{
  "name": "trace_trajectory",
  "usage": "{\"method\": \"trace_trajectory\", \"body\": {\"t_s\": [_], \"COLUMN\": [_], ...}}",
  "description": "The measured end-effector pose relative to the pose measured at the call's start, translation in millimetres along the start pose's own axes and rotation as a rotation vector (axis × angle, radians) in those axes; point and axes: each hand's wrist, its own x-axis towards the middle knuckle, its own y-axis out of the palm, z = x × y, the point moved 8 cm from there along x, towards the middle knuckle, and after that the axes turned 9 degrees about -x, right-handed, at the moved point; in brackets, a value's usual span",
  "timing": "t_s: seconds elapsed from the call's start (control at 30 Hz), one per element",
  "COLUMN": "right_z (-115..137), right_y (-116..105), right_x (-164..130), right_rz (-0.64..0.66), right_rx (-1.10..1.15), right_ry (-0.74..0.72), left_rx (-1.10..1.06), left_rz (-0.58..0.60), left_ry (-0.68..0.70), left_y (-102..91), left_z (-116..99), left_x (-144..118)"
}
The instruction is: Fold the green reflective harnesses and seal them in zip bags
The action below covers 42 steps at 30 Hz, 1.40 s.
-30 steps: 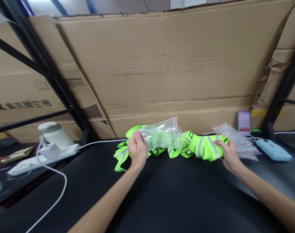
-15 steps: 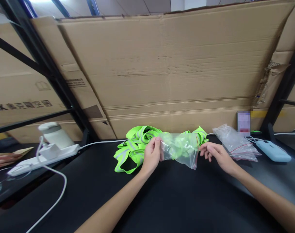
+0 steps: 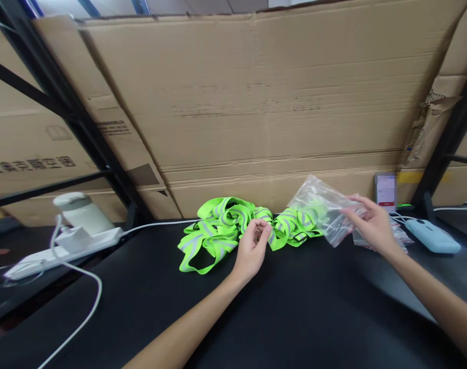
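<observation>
The right hand (image 3: 374, 225) pinches a clear plastic bag (image 3: 321, 207), lifted just above the black table (image 3: 295, 307). The left hand (image 3: 252, 248), fingers curled loosely, touches the neon-green reflective straps (image 3: 226, 225) heaped at the table's back.

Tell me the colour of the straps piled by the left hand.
Fluorescent green straps with grey reflective stripes; head view.

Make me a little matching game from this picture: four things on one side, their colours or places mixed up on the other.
Things:
1. straps
2. clear bag
3. power strip
4. blue device

Descriptions:
A. far right on the table
B. held up by the right hand
C. neon green, heaped by the left hand
D. white, far left

Pairs: 1-C, 2-B, 3-D, 4-A
</observation>
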Motion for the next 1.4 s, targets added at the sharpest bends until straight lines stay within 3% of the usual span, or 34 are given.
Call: {"method": "trace_trajectory", "body": {"t_s": [0.07,0.13,0.17,0.27,0.37,0.43,0.5,0.57,0.63,0.73,0.83,0.97,1.07,1.2,1.4], "right_z": [-8.9,-24.8,-34.2,-62.1,-58.9,-41.3,-22.1,-9.9,-11.8,-39.5,-73.3,-99.9,-100.6,-81.5,-32.0], "right_y": [-39.1,-68.0,-77.6,-84.9,-80.6,-74.1,-61.2,-41.6,-22.0,-7.2,-5.1,4.7,11.4,11.6,2.9], "right_x": [13.6,22.5,25.7,31.1,30.1,27.5,23.9,19.5,15.5,14.1,11.7,2.3,-0.9,3.0,5.5], "right_rz": [-0.200,-0.298,-0.302,-0.148,-0.146,-0.218,-0.211,-0.083,0.098,0.299,0.405,0.518,0.511,0.423,0.114], "right_rx": [-0.271,-0.545,-0.686,-1.022,-1.155,-1.119,-1.001,-0.895,-0.885,-1.011,-1.142,-1.185,-1.188,-1.184,-1.139], "right_ry": [-0.050,-0.011,0.027,0.118,0.002,-0.155,-0.343,-0.512,-0.577,-0.456,-0.279,-0.178,-0.163,-0.202,-0.409], "left_rx": [0.046,0.063,0.069,0.102,0.179,0.242,0.299,0.344,0.374,0.397,0.403,0.412,0.429,0.432,0.441], "left_rz": [0.012,0.037,0.053,0.089,0.091,0.089,0.097,0.105,0.116,0.139,0.169,0.192,0.196,0.207,0.211], "left_ry": [0.025,0.031,0.029,0.035,0.053,0.066,0.079,0.093,0.115,0.148,0.162,0.181,0.186,0.164,0.172], "left_y": [0.5,3.4,5.4,9.5,8.7,7.5,7.6,8.5,10.2,13.1,15.8,18.1,18.4,18.7,19.4], "left_z": [1.1,3.2,4.2,4.7,2.9,1.3,-0.3,-2.3,-5.0,-9.1,-10.8,-11.5,-10.4,-7.6,-8.5], "left_x": [-0.1,-1.4,-2.3,-5.0,-5.5,-5.0,-4.7,-4.9,-5.7,-7.6,-9.1,-9.9,-9.6,-9.7,-9.9]}}
